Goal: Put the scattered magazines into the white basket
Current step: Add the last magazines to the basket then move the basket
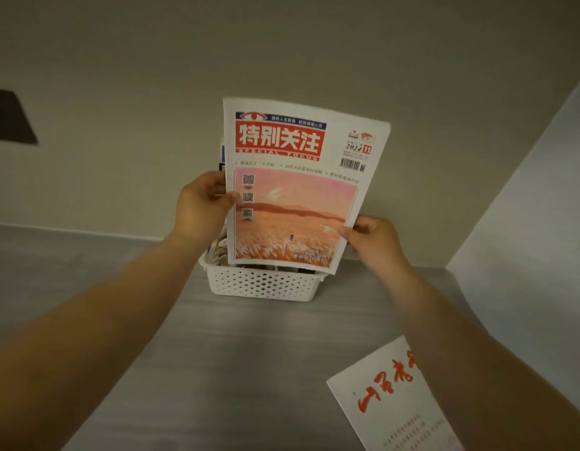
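Both hands, left hand point(202, 206) and right hand point(371, 237), pinch a magazine point(301, 183) upright over the white basket point(266, 284); another magazine point(396, 402) waits at five o'clock.

You are holding both bare forearms stretched forward, angling in toward each other, wrists roughly straight. Your left grip point(202, 206) is pinching the magazine point(295, 203) at its left edge, with the thumb lying across the front and the fingers hidden behind. Your right grip point(376, 242) is sitting lower, pinching the lower right edge, thumb in front, fingers curled behind.
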Available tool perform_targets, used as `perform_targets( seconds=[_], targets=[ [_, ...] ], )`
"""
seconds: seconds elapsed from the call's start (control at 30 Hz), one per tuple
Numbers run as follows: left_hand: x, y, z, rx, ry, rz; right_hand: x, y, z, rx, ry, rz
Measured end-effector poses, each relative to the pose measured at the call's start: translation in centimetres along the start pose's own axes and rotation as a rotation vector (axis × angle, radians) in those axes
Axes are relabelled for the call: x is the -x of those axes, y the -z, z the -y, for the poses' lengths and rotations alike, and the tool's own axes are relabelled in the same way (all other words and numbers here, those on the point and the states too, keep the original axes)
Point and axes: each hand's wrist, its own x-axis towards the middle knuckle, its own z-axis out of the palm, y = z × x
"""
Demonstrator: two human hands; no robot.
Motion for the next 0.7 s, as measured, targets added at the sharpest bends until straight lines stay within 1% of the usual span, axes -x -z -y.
perform_targets(
  seconds=[0.13, 0.27, 0.5, 0.7],
  targets=[
    [-3.3, -0.3, 1.1, 0.01, 0.013, -0.036, -3.2, -2.1, 0.1, 0.055, 0.037, -0.057],
    [-4.4, -0.8, 3.6, 0.019, 0.068, -0.043, -5.1, -3.9, -1.2, 0.084, 0.016, -0.072],
    [-4.3, -1.3, 8.1, -0.014, 0.174, -0.025, -5.4, -6.6, -4.1, 0.192, -0.06, 0.015],
    [-4.2, -2.2, 10.1, -0.176, 0.244, -0.012, -5.2, -7.5, -5.7, 0.229, -0.104, 0.037]
  ],
)
